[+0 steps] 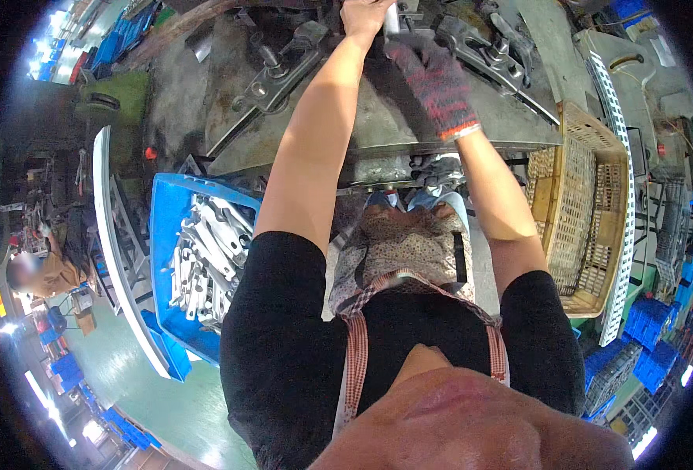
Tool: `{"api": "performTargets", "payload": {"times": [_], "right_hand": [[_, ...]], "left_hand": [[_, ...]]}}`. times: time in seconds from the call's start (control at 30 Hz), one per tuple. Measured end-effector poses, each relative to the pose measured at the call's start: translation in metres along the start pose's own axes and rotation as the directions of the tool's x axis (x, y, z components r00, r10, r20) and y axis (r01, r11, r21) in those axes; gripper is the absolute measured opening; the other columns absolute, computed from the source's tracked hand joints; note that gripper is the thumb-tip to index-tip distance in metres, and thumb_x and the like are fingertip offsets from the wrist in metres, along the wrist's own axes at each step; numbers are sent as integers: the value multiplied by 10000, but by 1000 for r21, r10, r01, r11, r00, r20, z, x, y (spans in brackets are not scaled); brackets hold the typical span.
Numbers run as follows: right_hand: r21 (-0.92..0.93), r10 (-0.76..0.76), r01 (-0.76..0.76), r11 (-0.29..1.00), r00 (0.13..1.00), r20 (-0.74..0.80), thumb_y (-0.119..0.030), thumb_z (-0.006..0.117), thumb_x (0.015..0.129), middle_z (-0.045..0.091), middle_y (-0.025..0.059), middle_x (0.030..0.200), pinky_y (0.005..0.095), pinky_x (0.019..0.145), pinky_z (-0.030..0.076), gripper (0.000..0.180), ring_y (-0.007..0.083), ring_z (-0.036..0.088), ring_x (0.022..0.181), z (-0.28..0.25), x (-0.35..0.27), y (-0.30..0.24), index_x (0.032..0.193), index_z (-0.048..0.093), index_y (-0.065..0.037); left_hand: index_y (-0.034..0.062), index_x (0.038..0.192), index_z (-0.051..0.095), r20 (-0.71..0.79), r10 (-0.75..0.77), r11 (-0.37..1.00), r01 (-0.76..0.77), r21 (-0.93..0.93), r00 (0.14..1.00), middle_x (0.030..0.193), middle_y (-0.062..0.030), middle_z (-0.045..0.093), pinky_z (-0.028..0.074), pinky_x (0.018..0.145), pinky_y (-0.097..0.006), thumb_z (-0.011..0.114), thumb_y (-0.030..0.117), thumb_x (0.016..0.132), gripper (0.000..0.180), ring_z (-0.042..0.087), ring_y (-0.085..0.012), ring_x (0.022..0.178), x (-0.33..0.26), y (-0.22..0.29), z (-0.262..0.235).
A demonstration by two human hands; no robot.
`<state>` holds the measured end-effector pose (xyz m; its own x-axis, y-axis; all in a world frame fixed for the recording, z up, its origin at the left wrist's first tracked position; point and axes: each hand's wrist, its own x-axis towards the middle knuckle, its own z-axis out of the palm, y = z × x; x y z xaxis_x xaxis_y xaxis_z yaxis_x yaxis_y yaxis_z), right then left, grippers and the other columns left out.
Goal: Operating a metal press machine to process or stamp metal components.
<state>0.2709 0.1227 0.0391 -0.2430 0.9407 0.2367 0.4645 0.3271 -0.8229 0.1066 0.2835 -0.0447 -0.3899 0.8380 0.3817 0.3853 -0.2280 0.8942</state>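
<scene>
Metal part [392, 17] cut off at top edge, gripped by bare left hand [364, 16], gloved right hand [433, 74] alongside, grip unclear.

The floor [166, 407] is green and shiny. Blue crates [648, 345] stand in stacks around the room, and bright lamps [37, 388] shine near the edges.

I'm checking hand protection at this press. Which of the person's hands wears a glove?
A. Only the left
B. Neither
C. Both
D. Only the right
D: the right hand wears a dark knit glove with red flecks, while the left hand is bare, gripping a metal part at the top of the machine.
</scene>
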Motion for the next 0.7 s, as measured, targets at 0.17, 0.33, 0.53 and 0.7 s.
{"api": "performTargets", "payload": {"times": [0.17,0.33,0.53,0.7], "right_hand": [[-241,-237,212,947,968,-79,-286,611,1014,725,72,1124,353,829,542,269,241,709,963,6,32,4,1239,722,-191],[115,62,-30,993,957,-284,-565,663,940,741,132,959,403,818,528,539,262,696,887,21,22,30,1205,714,-99],[719,537,-493,490,820,196,-483,666,988,712,49,1053,366,751,553,538,203,661,828,45,-5,48,1283,630,-35],[853,350,-467,231,858,375,-459,689,978,715,45,1047,330,699,556,531,176,662,786,62,47,69,1295,636,-36]], "left_hand": [[-36,685,688,-26,-1,970,-6,-241,1000,551,-57,603,422,538,-361,803,390,873,479,506,-115,521,1,6,2],[-23,748,732,-3,-163,987,163,-1,987,631,-120,675,474,612,-389,797,515,844,550,631,-200,591,8,3,7],[-11,808,759,17,-61,997,60,52,998,699,-169,713,493,665,-413,758,559,864,573,689,-276,652,10,8,1],[-33,779,737,46,-47,998,45,40,998,625,-136,664,454,606,-393,770,458,892,505,597,-150,595,12,-4,-5]]}}
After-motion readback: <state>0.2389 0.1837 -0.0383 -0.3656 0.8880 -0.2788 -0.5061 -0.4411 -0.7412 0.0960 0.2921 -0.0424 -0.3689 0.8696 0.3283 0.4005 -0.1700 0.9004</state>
